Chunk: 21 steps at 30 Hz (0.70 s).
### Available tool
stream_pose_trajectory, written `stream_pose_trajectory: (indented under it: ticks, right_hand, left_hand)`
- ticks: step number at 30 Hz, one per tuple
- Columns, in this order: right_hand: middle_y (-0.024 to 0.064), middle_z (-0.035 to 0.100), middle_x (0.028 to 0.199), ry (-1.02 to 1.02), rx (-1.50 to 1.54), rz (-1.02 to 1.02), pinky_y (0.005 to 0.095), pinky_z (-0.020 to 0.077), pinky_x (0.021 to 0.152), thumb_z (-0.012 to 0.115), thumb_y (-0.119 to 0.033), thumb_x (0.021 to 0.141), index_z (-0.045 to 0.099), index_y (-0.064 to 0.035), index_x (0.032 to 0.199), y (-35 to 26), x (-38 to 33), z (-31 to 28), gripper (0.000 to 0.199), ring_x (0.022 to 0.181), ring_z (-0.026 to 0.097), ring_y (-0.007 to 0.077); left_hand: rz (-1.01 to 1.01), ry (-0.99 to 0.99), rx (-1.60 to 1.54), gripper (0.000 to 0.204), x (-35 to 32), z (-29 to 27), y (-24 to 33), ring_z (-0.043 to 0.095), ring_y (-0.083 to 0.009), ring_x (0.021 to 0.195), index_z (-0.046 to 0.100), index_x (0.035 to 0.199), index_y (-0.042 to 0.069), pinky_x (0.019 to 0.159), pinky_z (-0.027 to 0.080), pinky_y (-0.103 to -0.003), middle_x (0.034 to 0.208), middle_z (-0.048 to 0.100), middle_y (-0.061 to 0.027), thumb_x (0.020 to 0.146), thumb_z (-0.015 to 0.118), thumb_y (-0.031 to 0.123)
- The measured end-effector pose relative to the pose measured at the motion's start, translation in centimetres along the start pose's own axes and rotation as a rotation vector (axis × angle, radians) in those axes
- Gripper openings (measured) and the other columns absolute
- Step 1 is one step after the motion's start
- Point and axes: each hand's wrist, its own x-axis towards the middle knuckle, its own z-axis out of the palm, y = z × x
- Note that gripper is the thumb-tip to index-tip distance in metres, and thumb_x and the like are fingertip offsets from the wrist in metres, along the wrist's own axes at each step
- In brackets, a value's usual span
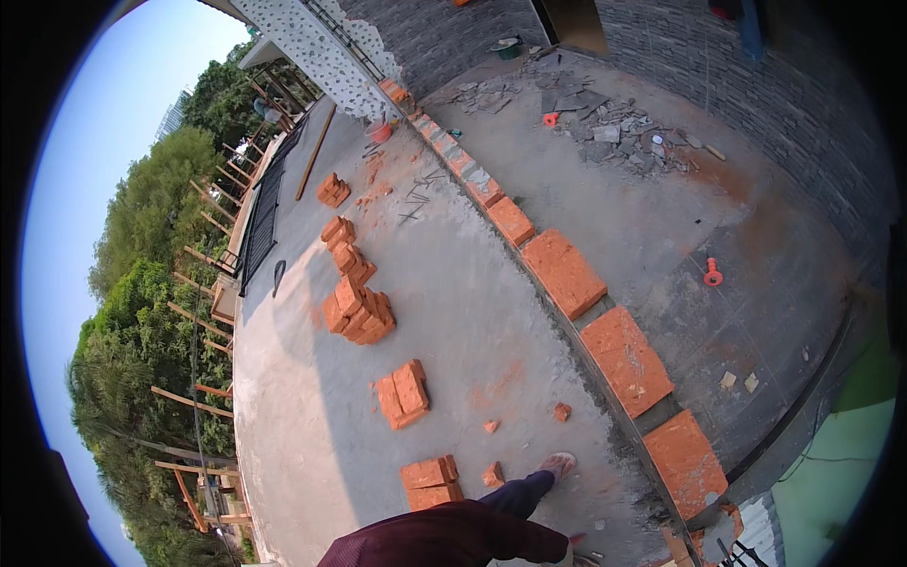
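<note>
My dark maroon sleeve (453, 534) comes in at the lower edge. Just past its cuff, a small blurred bit of what may be my right hand shows; its fingers and anything in them cannot be made out. My left hand is out of sight. To the right of my sandalled foot (559, 464), a row of orange-red bricks runs away from me along a narrow strip. The nearest brick (685, 463), the second brick (625, 360) and the third brick (564, 273) lie flat with gaps between them. Farther off, the bricks sit closer together, with grey mortar on some.
Brick stacks (359, 312) and a brick pair (402, 393) stand on the concrete floor (472, 331) at left. Broken brick pieces (492, 474) lie near my foot. Beyond the row are tile rubble (614, 137) and an orange-red reel-like object (712, 272). Black railing (260, 222) lies along the left edge.
</note>
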Motion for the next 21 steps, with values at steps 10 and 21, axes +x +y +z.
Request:
stream_pose_trajectory:
  ticks: [10, 21]
  right_hand:
    - [0.0170, 0.072, 0.119, -0.102, -0.236, -0.094, 0.0452, 0.0507, 0.098, 0.063, -0.048, 0.088, 0.072, -0.0138, 0.124, 12.2, 5.4, 4.1, 0.051, 0.115, 0.065, 0.0362]
    - [0.0236, 0.072, 0.108, -0.143, -0.219, -0.244, 0.0473, 0.0505, 0.095, 0.066, -0.050, 0.083, 0.069, -0.0019, 0.116, 22.7, 11.3, 14.8, 0.059, 0.111, 0.065, 0.0387]
  left_hand:
    - [0.388, -0.117, 0.235, 0.032, 0.2, 3.5, 0.5, 0.062, -0.0375, 0.112, 0.067, 0.115, 0.010, 0.102, 0.043, -0.049, 0.118, 0.067, -0.0163, 0.096, 0.053, 0.031]
    - [1.708, -0.465, 0.728, 0.018, -11.8, -15.6, 27.1, 0.067, -0.0222, 0.087, 0.065, 0.098, 0.014, 0.078, 0.049, -0.037, 0.084, 0.065, -0.0023, 0.083, 0.070, 0.023]
